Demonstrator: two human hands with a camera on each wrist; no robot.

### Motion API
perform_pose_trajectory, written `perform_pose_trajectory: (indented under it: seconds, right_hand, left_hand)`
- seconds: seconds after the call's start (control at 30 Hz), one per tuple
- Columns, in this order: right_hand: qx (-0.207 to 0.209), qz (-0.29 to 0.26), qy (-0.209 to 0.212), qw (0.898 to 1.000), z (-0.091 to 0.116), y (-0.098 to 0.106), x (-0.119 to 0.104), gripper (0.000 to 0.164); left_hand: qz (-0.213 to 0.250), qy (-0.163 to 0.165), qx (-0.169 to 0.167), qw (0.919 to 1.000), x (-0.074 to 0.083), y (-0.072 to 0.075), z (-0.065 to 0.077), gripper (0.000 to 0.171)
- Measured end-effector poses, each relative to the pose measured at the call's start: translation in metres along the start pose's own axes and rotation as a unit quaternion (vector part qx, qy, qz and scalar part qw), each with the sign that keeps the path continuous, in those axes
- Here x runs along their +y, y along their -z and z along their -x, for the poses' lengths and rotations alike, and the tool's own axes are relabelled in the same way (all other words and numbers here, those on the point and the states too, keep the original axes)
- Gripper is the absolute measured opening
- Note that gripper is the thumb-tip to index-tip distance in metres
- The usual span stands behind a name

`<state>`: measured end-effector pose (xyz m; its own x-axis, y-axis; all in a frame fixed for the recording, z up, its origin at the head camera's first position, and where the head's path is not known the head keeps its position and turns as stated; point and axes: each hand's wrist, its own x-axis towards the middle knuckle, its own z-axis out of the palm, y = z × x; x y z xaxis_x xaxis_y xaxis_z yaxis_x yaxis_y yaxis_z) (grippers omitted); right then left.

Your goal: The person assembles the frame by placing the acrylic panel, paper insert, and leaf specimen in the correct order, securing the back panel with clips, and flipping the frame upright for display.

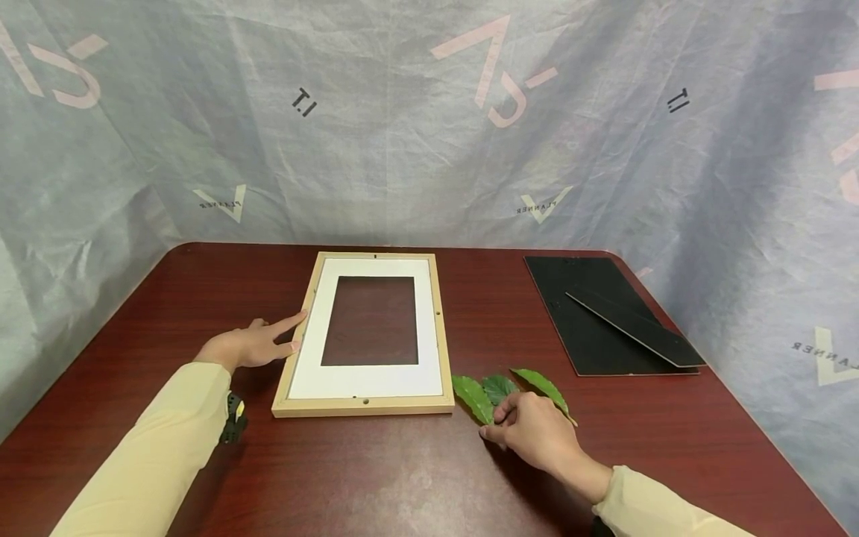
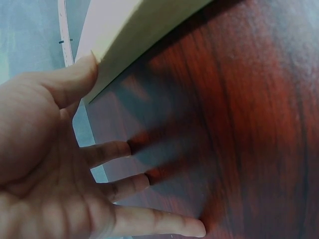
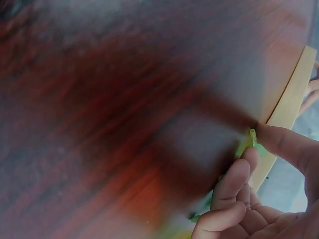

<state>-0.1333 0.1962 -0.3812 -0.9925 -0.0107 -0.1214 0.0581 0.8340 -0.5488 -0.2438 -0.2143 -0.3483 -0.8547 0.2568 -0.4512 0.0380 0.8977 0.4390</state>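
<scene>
A light wooden picture frame [image 1: 362,406] with a white mat [image 1: 369,380] in it lies on the table. My left hand [image 1: 250,347] touches its left side, fingers spread; in the left wrist view the thumb [image 2: 82,74] rests against the frame's edge. Right of the frame's near corner lie several green leaves. My right hand [image 1: 537,432] pinches the leftmost leaf [image 1: 473,397] near its stem end. The stem [image 3: 252,135] shows between thumb and curled fingers in the right wrist view. A darker leaf [image 1: 499,388] and another long leaf [image 1: 542,386] are partly behind the hand.
At the right of the dark red table [image 1: 376,477] lies a black backing board [image 1: 577,298], its stand flap [image 1: 637,328] raised at a slant. A grey printed curtain [image 1: 403,149] hangs behind the table and along its sides.
</scene>
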Motion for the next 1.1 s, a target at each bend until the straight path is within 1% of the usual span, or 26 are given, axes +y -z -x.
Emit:
perform_pose_trajectory:
  seconds: [0.23,0.47,0.63,0.7,0.77,0.87,0.93,1.0,1.1]
  right_hand:
    - [0.002,-0.015,0.004,1.000,0.001,-0.001,0.001,0.025]
    - [0.005,0.001,0.025,1.000,0.001,0.002,0.001,0.026]
    - [-0.003,0.003,0.030,1.000,0.000,0.006,0.002,0.021]
    - [-0.013,-0.006,0.038,0.999,-0.001,0.009,0.003,0.020]
    - [-0.031,-0.025,0.053,0.998,-0.002,0.012,0.005,0.019]
    - [-0.057,-0.060,0.081,0.993,-0.003,0.016,0.008,0.015]
    - [-0.065,-0.073,0.093,0.991,-0.005,0.019,0.009,0.011]
    - [-0.063,-0.077,0.092,0.991,-0.006,0.022,0.011,0.010]
    - [-0.053,-0.076,0.075,0.993,-0.007,0.027,0.011,0.013]
  left_hand:
    - [-0.002,-0.001,0.000,1.0000,0.000,0.000,-0.001,0.072]
    - [-0.007,0.005,0.001,1.0000,0.000,0.000,0.000,0.072]
    - [-0.009,0.004,0.001,1.0000,0.001,0.000,0.001,0.072]
    - [-0.012,0.004,0.002,0.9999,0.001,0.000,0.001,0.072]
    - [-0.014,0.005,0.003,0.9999,0.000,0.000,0.001,0.072]
    - [-0.014,0.006,0.003,0.9999,0.000,0.000,0.001,0.072]
    - [-0.012,0.005,0.002,0.9999,0.000,0.000,0.001,0.072]
    - [-0.010,0.004,0.001,0.9999,0.001,0.000,0.001,0.072]
    - [-0.006,0.002,0.001,1.0000,0.001,0.000,0.001,0.072]
